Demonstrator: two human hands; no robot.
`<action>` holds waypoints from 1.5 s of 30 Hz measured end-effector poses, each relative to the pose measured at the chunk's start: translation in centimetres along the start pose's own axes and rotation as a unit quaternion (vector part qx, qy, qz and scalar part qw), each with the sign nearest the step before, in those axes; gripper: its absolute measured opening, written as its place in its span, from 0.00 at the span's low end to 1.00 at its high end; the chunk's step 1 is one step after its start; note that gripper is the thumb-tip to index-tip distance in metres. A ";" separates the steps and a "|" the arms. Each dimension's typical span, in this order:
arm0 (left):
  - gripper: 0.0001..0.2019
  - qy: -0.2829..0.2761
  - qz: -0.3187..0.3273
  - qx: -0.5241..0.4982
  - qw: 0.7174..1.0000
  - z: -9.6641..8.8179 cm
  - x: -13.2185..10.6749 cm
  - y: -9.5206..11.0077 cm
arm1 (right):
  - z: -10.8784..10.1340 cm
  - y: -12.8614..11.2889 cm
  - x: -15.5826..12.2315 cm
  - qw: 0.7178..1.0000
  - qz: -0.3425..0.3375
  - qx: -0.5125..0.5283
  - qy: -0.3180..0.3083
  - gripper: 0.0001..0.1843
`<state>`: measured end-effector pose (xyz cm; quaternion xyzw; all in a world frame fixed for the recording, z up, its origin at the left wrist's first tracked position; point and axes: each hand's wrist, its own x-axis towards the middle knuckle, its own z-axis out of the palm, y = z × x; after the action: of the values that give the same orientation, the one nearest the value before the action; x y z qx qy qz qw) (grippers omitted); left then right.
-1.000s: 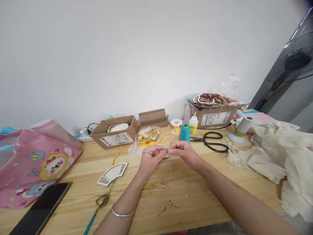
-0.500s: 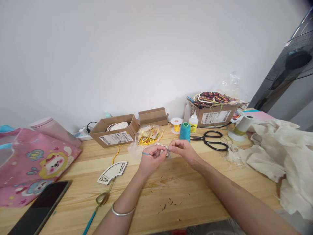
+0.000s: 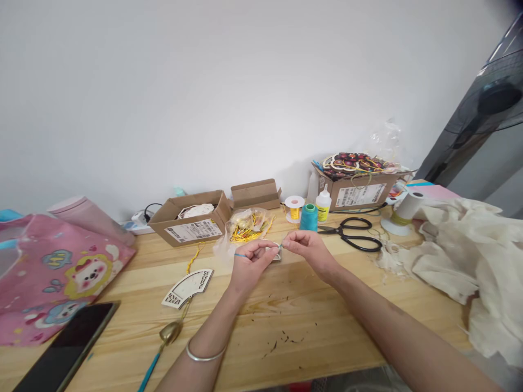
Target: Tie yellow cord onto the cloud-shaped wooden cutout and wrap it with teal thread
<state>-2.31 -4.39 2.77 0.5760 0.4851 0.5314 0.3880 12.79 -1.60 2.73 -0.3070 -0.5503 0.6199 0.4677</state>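
My left hand [image 3: 254,264] and my right hand [image 3: 304,250] meet fingertip to fingertip above the middle of the table. Both are closed in a pinch on a thin teal thread [image 3: 280,246], of which only a tiny length shows between them. A blue strand [image 3: 240,255] crosses a finger of my left hand. Just under the fingertips lies a small pale cut-out piece [image 3: 278,257], mostly hidden by the hands. Behind my right hand stands a cone of teal thread [image 3: 309,219]. Black-handled scissors [image 3: 353,235] lie to its right.
Left of my arm lie a fan-shaped wooden piece [image 3: 188,287], a spoon [image 3: 169,333] with a blue handle and a phone [image 3: 67,348]. Behind are an open carton [image 3: 192,228], a bag of yellow cords [image 3: 247,231], a glue bottle [image 3: 323,206] and a filled box [image 3: 359,193]. Cream cloth [image 3: 449,245] covers the right side.
My fingertips have shifted slightly and my right hand has risen a little. The teal thread between them shows more clearly. Nothing else on the table has moved.
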 end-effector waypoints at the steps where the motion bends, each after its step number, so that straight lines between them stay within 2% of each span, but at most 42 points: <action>1: 0.09 -0.002 0.000 0.003 1.000 0.0 0.0 -0.1 | 0.0 0.0 0.0 1.000 0.000 -0.001 -0.004 0.09; 4: 0.10 0.009 -0.019 -0.014 1.000 0.0 0.2 -0.1 | 0.0 0.0 -0.1 1.000 0.003 0.016 -0.010 0.09; 8: 0.11 0.062 -0.053 -0.083 0.993 -0.5 0.5 0.2 | -0.3 -0.3 -0.3 0.996 -0.007 0.083 -0.006 0.09; 16: 0.11 0.133 -0.058 -0.239 0.960 -1.4 1.3 0.6 | -1.1 -1.0 -0.1 0.971 -0.052 0.231 -0.042 0.12; 20: 0.11 0.166 -0.047 -0.246 0.954 -1.7 1.5 0.5 | -1.3 -1.2 -0.1 0.975 -0.048 0.213 -0.038 0.11; 23: 0.12 0.126 -0.045 -0.181 0.974 -1.4 1.2 0.4 | -1.1 -1.1 -0.3 0.984 -0.036 0.168 -0.043 0.11; 26: 0.13 0.027 -0.058 -0.090 0.994 -0.6 0.6 0.3 | -0.6 -0.8 -0.4 0.991 -0.017 0.128 -0.043 0.10; 28: 0.12 -0.024 -0.052 -0.042 0.997 -0.1 0.2 0.2 | -0.3 -0.4 -0.4 0.995 -0.009 0.093 -0.043 0.10; 30: 0.11 -0.050 -0.045 -0.020 0.998 0.3 0.1 0.1 | -0.1 -0.1 -0.3 0.997 -0.007 0.059 -0.048 0.10; 33: 0.11 -0.045 -0.057 -0.032 0.997 0.3 0.1 0.0 | 0.0 0.1 -0.2 0.998 -0.003 0.040 -0.051 0.10; 37: 0.13 0.001 -0.097 -0.106 0.990 -0.3 0.4 0.4 | -0.3 -0.2 -0.2 0.993 -0.011 0.114 -0.025 0.11; 41: 0.14 0.033 -0.110 -0.149 0.982 -0.5 0.6 0.7 | -0.6 -0.6 -0.2 0.985 -0.037 0.165 -0.018 0.12; 45: 0.15 -0.004 -0.109 -0.117 0.987 -0.2 0.3 0.5 | -0.4 -0.5 -0.2 0.993 -0.013 0.113 -0.020 0.12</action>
<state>-2.44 -4.20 3.35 0.4722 0.4776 0.5367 0.5107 13.35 -1.65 3.09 -0.2323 -0.4896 0.6779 0.4968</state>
